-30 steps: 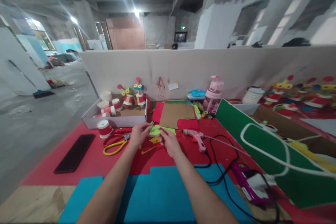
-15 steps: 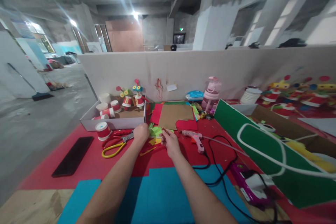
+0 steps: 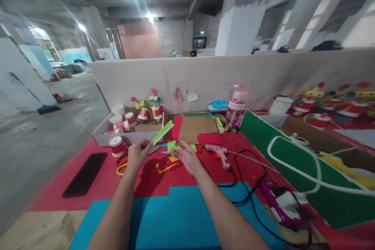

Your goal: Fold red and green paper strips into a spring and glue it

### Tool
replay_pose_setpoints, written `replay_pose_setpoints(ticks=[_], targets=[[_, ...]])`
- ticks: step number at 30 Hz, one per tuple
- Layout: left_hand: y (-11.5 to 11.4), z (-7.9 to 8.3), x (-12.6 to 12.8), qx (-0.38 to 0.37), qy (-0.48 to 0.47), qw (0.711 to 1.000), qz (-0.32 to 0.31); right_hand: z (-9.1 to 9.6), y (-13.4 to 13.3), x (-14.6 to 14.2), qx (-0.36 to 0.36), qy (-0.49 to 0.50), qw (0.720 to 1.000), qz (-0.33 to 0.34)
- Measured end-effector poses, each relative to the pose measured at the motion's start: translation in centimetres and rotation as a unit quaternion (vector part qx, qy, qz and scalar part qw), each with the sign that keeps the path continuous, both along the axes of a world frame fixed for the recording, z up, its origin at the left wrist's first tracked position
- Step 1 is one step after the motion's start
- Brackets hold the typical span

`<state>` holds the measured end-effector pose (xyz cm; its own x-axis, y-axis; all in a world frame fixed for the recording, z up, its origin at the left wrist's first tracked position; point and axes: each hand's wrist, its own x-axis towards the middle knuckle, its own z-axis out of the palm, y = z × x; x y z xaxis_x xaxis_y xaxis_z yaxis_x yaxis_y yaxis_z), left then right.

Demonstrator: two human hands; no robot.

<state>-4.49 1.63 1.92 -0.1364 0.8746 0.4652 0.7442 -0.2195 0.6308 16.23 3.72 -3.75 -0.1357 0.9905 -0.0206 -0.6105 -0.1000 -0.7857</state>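
Fingers of the left hand are pinching the near end of a green strip, which is slanting up and away to the right, lifted off the table — its far end is showing in front of the white box. The right hand is hovering just right of it with fingers spread loosely, gripping nothing, above small green scraps and yellow scraps lying on the red mat.

Partly hidden under the left hand, scissors with yellow handles are lying on the mat. A red-and-white cup is standing just left of the hand, near the box, and a black slab is lying farther left. To the right, a pink glue gun is resting on the mat with its black cord looping nearer. A brown card is lying beyond the hands — a blue sheet is covering the near table under both forearms.
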Motion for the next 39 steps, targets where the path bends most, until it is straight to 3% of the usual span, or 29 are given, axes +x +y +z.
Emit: replay_pose_setpoints(ticks=[3, 11, 15, 19, 24, 28, 32, 35, 39], targets=[[0.1, -0.6, 0.8, 0.009, 0.005, 1.0, -0.018, 0.5, 0.2, -0.3, 0.036, 0.033, 0.999, 0.016], [-0.4, -1.2, 3.4, -0.012, 0.033, 0.995, -0.096, 1.6, -0.1, 0.1, 0.062, -0.044, 0.997, -0.02], [-0.9, -1.3, 4.7, -0.054, 0.047, 0.984, -0.166, 1.3, -0.2, 0.2, 0.058, -0.103, 0.99, -0.077], [-1.1, -1.2, 5.3, -0.087, 0.037, 0.97, -0.223, 0.7, 0.0, 0.3, 0.077, -0.091, 0.989, -0.093], [-0.3, -1.7, 5.0, -0.135, -0.128, 0.953, -0.239, 0.6, -0.3, 0.0, 0.042, -0.103, 0.989, -0.093], [0.2, -2.4, 4.9, -0.213, -0.295, 0.905, -0.222, 0.3, -0.4, -0.4, 0.056, -0.126, 0.989, -0.049], [-0.3, -2.2, 4.8, -0.271, -0.358, 0.856, -0.255, -0.1, -0.3, -0.5, 0.063, -0.172, 0.982, -0.051], [-0.6, -2.0, 4.6, -0.261, -0.421, 0.819, -0.29, -0.1, -0.3, -0.4, 0.07, -0.199, 0.975, -0.062], [-0.4, -2.2, 4.4, -0.247, -0.452, 0.797, -0.315, 0.2, -0.5, -0.2, 0.075, -0.207, 0.973, -0.064]])
